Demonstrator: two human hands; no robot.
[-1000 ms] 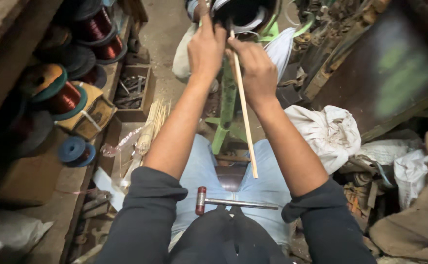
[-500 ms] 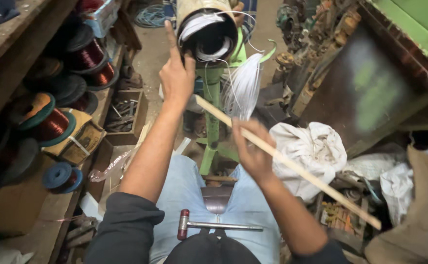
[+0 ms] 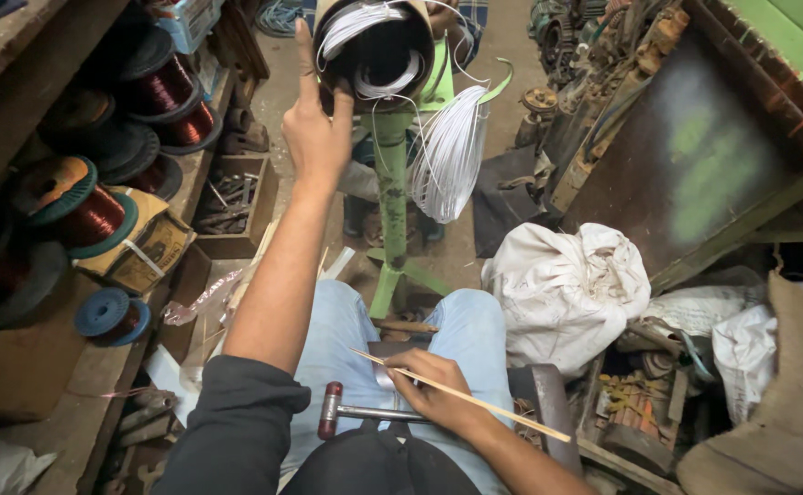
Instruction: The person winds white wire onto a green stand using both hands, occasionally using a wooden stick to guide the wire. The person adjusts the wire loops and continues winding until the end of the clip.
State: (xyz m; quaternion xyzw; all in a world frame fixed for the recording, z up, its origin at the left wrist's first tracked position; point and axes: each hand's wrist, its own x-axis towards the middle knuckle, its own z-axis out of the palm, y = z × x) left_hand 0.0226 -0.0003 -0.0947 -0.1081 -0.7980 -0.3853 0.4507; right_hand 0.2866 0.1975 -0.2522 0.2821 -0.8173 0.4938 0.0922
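While left hand (image 3: 317, 128) spreads on round stator (image 3: 374, 53) (white-lined), right hand (image 3: 434, 390) pinching thin wooden stick (image 3: 475, 399)

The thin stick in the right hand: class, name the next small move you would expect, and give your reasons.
Probably lifting the thin stick towards the round casing. The right hand holds it low over the lap, beside the hammer, while the left hand braces the casing's rim, where white strips hang loose.

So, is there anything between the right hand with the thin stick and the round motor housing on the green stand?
Nothing solid. The right hand holds the stick low over the lap; open space leads up to the housing, which the left hand touches. White wire loops hang beside it.
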